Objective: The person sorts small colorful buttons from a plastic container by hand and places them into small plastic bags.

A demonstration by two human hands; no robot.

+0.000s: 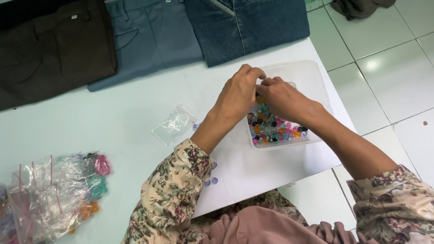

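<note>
My left hand [238,93] and my right hand [281,98] meet over a clear plastic box [312,77] on the white table. Their fingertips are pinched close together above a heap of small coloured buttons [275,128] in the box's near half. Whatever sits between the fingertips is too small to make out. Both forearms wear floral sleeves. An empty small zip bag [174,126] lies just left of my left wrist.
A few loose blue buttons [211,180] lie by my left elbow. A pile of zip bags with sorted buttons [58,190] sits at the near left. Folded trousers in brown [49,49], grey-blue [149,36] and denim [248,25] line the far edge. Tiled floor lies right.
</note>
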